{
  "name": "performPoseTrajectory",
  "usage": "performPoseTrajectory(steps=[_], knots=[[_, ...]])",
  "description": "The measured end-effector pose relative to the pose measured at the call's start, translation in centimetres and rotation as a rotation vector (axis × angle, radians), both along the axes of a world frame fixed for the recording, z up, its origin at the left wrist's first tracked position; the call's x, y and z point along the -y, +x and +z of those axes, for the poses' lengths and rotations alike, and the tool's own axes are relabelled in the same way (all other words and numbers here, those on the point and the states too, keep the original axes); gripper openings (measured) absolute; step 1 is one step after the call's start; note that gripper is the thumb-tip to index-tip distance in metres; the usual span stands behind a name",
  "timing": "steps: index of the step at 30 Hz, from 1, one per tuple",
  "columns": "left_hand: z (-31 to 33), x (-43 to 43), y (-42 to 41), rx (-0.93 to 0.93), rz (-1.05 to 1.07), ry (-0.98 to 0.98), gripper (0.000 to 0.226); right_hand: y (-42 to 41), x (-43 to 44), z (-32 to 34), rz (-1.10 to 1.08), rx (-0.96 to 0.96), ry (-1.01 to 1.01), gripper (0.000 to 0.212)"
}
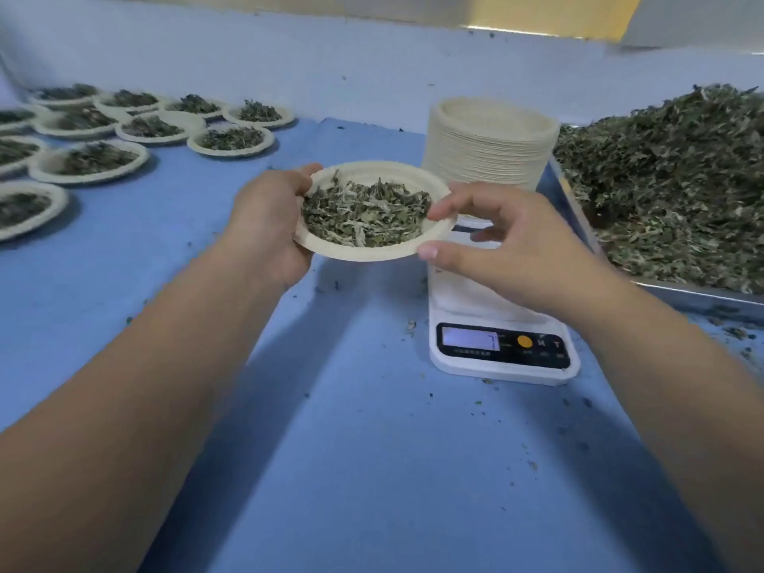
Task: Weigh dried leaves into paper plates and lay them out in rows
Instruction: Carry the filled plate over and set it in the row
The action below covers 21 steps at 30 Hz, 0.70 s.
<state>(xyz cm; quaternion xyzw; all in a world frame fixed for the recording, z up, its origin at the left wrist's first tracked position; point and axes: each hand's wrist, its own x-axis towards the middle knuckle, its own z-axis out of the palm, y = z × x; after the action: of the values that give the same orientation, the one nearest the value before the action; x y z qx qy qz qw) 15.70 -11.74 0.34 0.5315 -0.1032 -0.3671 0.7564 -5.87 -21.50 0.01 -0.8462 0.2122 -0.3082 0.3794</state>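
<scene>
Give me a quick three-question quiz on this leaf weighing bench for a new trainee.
1. True or false: the held plate is empty.
2. Which hands hold the plate? A) left only B) right only C) both
3. Fill in: the stack of empty plates stands just behind the ____.
Key: 1 false, it holds leaves. 2 C, the left hand grips one rim and the right hand pinches the other. 3 scale.
</scene>
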Motion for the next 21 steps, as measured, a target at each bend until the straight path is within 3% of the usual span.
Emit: performPoseTrajectory(steps=[6, 9, 15, 18, 21], knots=[[-0.8, -5.7, 9.0, 0.047, 0.256, 0.144, 0.030, 12.0, -2.2, -0.2, 0.143, -0.146, -0.069, 0.036], [-2.6, -7.8, 13.6, 0.167, 0.317, 0.268, 0.009, 18.1, -2.8, -1.6, 0.176, -0.219, -0.084, 0.032], [-5.0, -10.1, 19.2, 0.550, 0.386, 0.424, 0.032, 28.3, -2.2, -4.9, 0.072, -0.252, -0.159, 0.037], [-5.8, -10.5, 20.0, 0.649, 0.392, 0.440, 0.020, 32.3, -1.5, -6.3, 0.011, -0.258, -0.225, 0.037], [-6.3, -10.3, 20.1, 0.719, 0.322, 0.474, 0.044, 35.9, -0.6, -6.8, -0.038, -0.268, -0.281, 0.044]])
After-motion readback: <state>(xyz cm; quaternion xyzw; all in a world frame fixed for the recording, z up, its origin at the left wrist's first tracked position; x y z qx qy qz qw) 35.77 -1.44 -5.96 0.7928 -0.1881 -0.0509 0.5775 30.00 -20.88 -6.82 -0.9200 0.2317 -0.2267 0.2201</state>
